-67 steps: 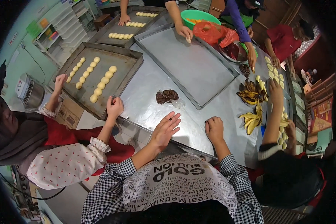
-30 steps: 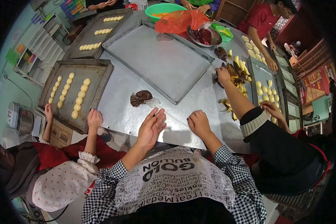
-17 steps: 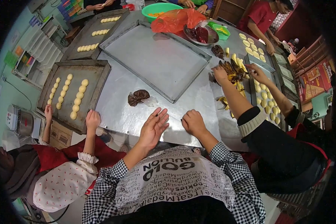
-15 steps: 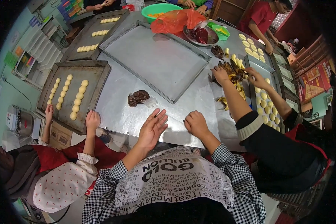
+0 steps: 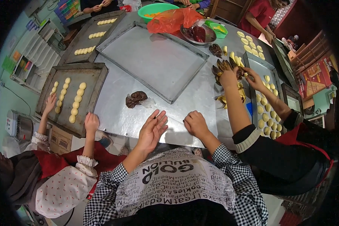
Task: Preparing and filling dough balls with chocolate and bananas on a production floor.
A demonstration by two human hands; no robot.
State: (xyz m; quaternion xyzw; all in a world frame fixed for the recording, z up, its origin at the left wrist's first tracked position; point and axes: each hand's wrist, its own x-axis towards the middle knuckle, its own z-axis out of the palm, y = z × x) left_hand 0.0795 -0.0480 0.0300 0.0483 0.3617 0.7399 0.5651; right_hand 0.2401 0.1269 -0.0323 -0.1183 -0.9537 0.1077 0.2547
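My left hand (image 5: 152,130) is raised a little over the near edge of the steel table (image 5: 192,98), palm tilted and fingers apart, holding nothing. My right hand (image 5: 195,123) rests beside it on the table edge with its fingers curled under; nothing shows inside it. A lump of brown filling in clear plastic wrap (image 5: 136,98) lies just beyond my left hand, apart from it. Behind that sits a large empty baking tray (image 5: 154,56).
A dark tray of pale dough balls (image 5: 73,96) lies at the left, with a child's hands (image 5: 91,122) on its edge. On my right a person's hands (image 5: 229,73) work at banana peels beside a tray of dough pieces (image 5: 265,109). A green bowl (image 5: 158,8) and an orange bag (image 5: 173,19) stand at the far side.
My right hand went from lying flat to curled. My left hand lifted and turned its palm. The person on my right reached both hands to the banana peels.
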